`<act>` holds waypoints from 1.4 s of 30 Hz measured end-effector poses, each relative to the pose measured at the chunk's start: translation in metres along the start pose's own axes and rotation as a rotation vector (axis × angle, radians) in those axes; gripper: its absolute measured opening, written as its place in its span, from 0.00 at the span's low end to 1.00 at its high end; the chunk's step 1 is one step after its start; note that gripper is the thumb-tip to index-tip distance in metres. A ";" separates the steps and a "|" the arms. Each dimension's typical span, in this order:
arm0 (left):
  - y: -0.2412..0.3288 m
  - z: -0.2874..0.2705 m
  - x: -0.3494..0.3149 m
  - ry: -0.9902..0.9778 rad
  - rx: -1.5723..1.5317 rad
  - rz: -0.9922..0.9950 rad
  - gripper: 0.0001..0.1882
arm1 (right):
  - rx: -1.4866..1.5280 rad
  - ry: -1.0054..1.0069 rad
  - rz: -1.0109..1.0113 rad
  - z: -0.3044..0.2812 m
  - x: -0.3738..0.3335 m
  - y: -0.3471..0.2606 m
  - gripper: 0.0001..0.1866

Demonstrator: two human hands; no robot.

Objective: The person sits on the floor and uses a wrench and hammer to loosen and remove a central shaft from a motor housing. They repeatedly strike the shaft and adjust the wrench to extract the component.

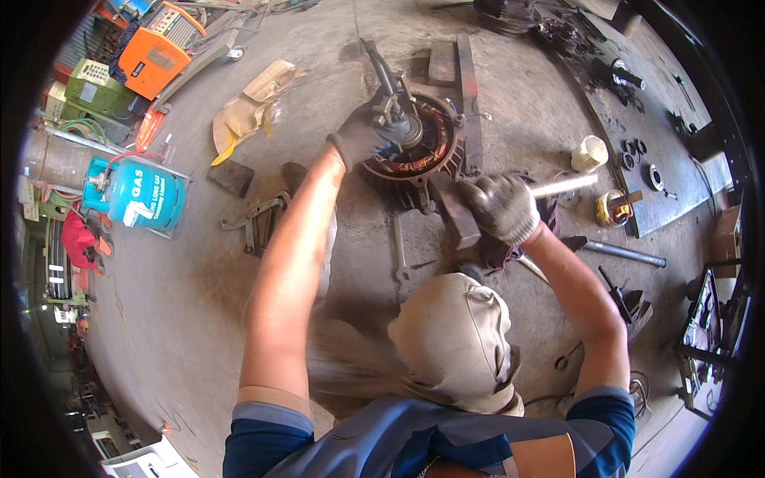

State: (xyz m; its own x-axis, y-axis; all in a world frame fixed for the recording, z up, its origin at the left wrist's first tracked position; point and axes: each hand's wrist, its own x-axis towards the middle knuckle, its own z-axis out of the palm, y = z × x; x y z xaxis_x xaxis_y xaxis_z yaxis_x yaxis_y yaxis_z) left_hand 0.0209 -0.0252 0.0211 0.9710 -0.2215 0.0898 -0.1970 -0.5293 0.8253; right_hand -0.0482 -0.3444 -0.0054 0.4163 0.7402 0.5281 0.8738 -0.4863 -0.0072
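In front of me stands an electric motor stator (441, 159), its round housing lined with copper windings. A metal tool that looks like a puller (390, 107) sits over its middle, with a dark bar slanting up from it. My left hand (362, 135), in a dark glove, is closed around the tool's near left side; part of the grip is hidden. On the stator's right, my gloved right hand (504, 207) wraps round the pale handle of a hammer (567, 186), close to its dark, blocky head. The head is beside the stator's lower right.
An open-ended spanner (401, 247) lies near my knee (450, 319). Left of my left forearm are another puller (261, 223) and torn cardboard (251, 107). A blue gas cylinder (147, 193) and orange machine (158, 56) stand further left. Rings (655, 177) and cups (588, 154) are at right.
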 end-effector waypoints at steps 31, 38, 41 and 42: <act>0.025 -0.007 -0.038 0.113 -0.104 -0.474 0.21 | 0.424 -0.067 1.143 0.030 -0.262 -0.124 0.17; 0.008 -0.026 -0.044 -0.094 -0.325 -0.413 0.20 | 1.079 0.294 1.194 0.026 -0.145 -0.048 0.14; 0.003 -0.015 -0.046 -0.033 -0.246 -0.177 0.21 | 0.970 0.302 1.000 0.003 -0.081 -0.021 0.14; 0.000 -0.010 -0.046 0.027 -0.210 -0.175 0.22 | 0.921 0.260 0.963 -0.009 -0.063 -0.018 0.14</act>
State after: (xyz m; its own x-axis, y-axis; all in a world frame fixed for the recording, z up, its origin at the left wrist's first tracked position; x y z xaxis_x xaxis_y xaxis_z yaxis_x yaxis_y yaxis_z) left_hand -0.0221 -0.0069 0.0227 0.9916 -0.1181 -0.0524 0.0042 -0.3755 0.9268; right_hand -0.0919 -0.3863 -0.0307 0.9826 0.1279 0.1346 0.1582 -0.1970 -0.9676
